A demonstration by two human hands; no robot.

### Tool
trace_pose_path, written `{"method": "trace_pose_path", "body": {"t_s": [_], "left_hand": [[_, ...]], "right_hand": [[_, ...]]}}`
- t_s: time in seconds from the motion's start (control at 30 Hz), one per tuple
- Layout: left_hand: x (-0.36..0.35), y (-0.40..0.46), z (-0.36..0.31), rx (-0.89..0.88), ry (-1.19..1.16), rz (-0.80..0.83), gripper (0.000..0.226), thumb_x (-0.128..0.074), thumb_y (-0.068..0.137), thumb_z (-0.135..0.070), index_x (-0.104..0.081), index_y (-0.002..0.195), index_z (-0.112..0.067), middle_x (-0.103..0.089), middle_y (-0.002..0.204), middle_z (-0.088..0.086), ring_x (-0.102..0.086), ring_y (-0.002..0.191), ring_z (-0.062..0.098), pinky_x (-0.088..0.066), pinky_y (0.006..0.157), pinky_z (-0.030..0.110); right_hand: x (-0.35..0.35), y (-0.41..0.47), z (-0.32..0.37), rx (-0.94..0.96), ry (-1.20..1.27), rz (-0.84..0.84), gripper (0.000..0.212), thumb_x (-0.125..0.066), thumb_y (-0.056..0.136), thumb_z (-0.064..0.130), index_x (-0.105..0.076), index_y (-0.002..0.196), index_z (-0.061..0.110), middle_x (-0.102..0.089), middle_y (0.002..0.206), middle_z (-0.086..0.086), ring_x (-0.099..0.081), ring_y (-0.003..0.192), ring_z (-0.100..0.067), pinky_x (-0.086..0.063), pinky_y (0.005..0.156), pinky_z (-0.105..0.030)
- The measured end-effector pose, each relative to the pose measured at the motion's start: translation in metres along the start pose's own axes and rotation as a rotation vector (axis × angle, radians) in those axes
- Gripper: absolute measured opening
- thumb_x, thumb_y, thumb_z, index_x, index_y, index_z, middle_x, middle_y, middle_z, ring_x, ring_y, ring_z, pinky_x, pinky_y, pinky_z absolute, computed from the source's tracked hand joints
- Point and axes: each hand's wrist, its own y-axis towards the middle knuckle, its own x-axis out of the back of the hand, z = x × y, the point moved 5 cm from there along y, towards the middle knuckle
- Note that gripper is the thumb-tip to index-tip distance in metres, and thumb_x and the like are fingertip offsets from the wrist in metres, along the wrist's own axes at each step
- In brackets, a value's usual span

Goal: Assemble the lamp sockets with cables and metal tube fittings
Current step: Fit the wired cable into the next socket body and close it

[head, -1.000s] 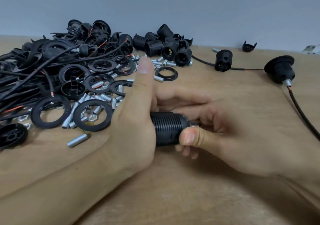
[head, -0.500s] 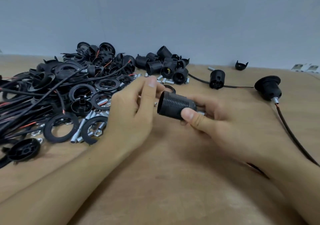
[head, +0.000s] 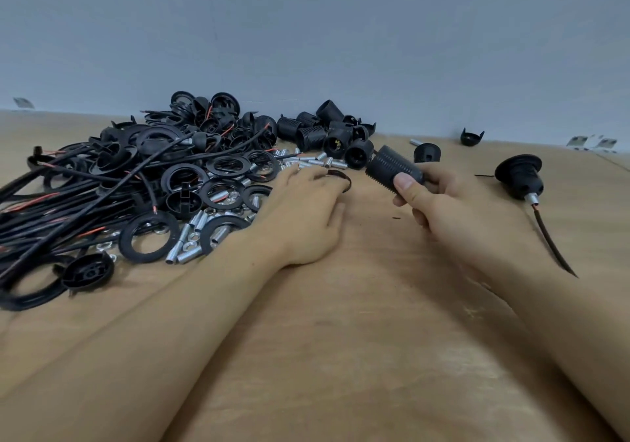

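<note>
A threaded black socket shell (head: pixel 392 170) is gripped between thumb and fingers of the right hand (head: pixel 453 209), raised above the tabletop (head: pixel 341 356) toward its far edge. The left hand (head: pixel 303 213) is laid on the tabletop with fingers extended, touching a black ring (head: pixel 337 177) beside the metal tube fittings (head: pixel 317 162).

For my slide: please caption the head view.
Right hand holds a socket; left hand reaches for rings.

You have a bare wooden table (head: pixel 341 356) running under everything, with a plain grey-blue wall (head: pixel 341 32) behind its far edge. Small pale labels lie at the far left (head: pixel 23 102) and far right (head: pixel 593 143), too blurred to read.
</note>
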Motion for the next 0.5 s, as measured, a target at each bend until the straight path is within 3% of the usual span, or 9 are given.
{"method": "trace_pose_path", "body": {"t_s": [0.1, 0.2, 0.27, 0.37, 0.5], "left_hand": [[0.009, -0.002, 0.001, -0.028, -0.088, -0.087, 0.037, -0.06, 0.09, -0.021, -0.056, 0.126, -0.027, -0.06, 0.105, -0.02, -0.042, 0.108, 0.015, -0.03, 0.099, 0.034], [0.014, -0.002, -0.003, -0.101, -0.145, -0.096, 0.025, -0.067, 0.088, -0.019, -0.064, 0.111, -0.026, -0.055, 0.091, -0.023, -0.044, 0.098, 0.015, -0.038, 0.094, 0.038], [0.016, -0.005, -0.006, -0.151, -0.19, -0.099, 0.02, -0.071, 0.087, -0.017, -0.067, 0.106, -0.023, -0.057, 0.088, -0.021, -0.045, 0.094, 0.016, -0.038, 0.093, 0.04], [0.018, -0.006, -0.012, -0.219, -0.171, -0.146, 0.017, -0.072, 0.085, -0.011, -0.069, 0.1, -0.018, -0.063, 0.087, -0.014, -0.048, 0.094, 0.019, -0.039, 0.093, 0.044], [0.035, -0.011, -0.012, -0.177, -0.371, -0.404, 0.018, -0.07, 0.082, -0.002, -0.066, 0.095, -0.014, -0.064, 0.086, -0.01, -0.058, 0.092, 0.014, -0.044, 0.094, 0.036]], "right_hand": [[-0.005, -0.005, 0.003, 0.021, -0.05, 0.038, 0.019, -0.056, 0.097, 0.038, -0.064, 0.111, 0.029, -0.064, 0.065, 0.021, -0.052, 0.051, 0.013, -0.035, 0.054, -0.007], [-0.006, -0.005, 0.004, 0.027, -0.069, 0.033, 0.018, -0.056, 0.097, 0.037, -0.064, 0.11, 0.029, -0.057, 0.054, 0.028, -0.051, 0.05, 0.015, -0.035, 0.052, -0.003], [-0.005, -0.003, 0.0, 0.01, -0.017, 0.014, 0.019, -0.056, 0.097, 0.036, -0.065, 0.11, 0.026, -0.057, 0.055, 0.026, -0.052, 0.052, 0.011, -0.036, 0.057, -0.008], [-0.002, 0.001, -0.004, -0.02, 0.12, -0.046, 0.015, -0.056, 0.097, 0.032, -0.064, 0.107, 0.024, -0.065, 0.072, 0.014, -0.048, 0.055, -0.001, -0.037, 0.059, -0.02], [0.004, 0.004, -0.003, -0.032, 0.271, -0.112, 0.011, -0.057, 0.098, 0.028, -0.064, 0.104, 0.023, -0.066, 0.08, 0.003, -0.047, 0.056, -0.008, -0.036, 0.045, -0.026]]}}
